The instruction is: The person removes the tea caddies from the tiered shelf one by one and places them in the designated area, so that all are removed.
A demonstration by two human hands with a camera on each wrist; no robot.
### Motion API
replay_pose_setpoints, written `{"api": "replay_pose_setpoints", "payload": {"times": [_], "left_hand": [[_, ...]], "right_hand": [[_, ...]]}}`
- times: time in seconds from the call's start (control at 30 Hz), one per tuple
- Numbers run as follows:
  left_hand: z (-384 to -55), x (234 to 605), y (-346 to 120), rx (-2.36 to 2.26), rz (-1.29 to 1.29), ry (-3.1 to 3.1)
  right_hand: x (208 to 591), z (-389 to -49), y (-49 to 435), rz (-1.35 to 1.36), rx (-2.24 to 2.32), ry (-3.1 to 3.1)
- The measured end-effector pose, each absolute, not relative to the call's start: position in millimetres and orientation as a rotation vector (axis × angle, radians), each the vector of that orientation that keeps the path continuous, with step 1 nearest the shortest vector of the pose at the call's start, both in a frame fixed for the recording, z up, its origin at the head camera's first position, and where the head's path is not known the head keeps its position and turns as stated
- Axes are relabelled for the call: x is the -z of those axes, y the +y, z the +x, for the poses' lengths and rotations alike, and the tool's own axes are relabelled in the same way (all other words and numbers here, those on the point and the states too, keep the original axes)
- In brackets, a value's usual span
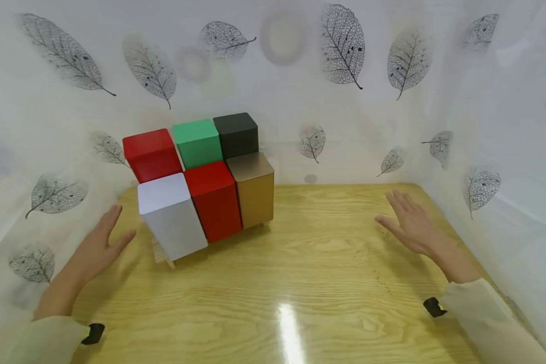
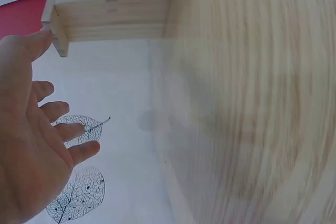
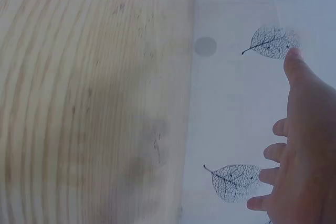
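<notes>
My left hand (image 1: 96,252) hovers over the table's left side, holding nothing, fingers extended and thumb apart. Just to its right, several box-shaped blocks sit close together in two rows on a low wooden stand (image 2: 113,17). In front are a white box (image 1: 175,217), a red box (image 1: 215,210) and a gold box (image 1: 256,199). Behind them stand another red box (image 1: 152,154), a green box (image 1: 197,144) and a black box (image 1: 237,136). Far to the right, my right hand (image 1: 414,227) is held over the table with straight fingers and nothing in it.
The wood-grain table (image 1: 318,273) spans the space between both hands. A pale curtain (image 1: 291,101) printed with dark leaves surrounds it at the back and sides. Each wrist carries a small black device, such as the right one (image 1: 434,307).
</notes>
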State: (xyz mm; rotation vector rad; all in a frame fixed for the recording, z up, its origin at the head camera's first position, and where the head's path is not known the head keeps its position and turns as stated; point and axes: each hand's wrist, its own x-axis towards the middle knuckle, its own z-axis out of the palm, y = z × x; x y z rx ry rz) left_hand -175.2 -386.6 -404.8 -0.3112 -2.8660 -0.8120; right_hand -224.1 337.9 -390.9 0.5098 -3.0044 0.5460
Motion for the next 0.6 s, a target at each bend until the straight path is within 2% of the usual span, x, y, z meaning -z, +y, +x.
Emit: {"api": "replay_pose_setpoints", "payload": {"times": [0.3,0.6], "left_hand": [[-177,388,-367,1.044,-0.221,-2.782],[-183,387,-357,1.301,-0.254,-2.677]], "right_hand": [[384,-225,313,0.574,-0.806,-2.950],[375,-232,274,0.659,-0.919,-2.887]]}}
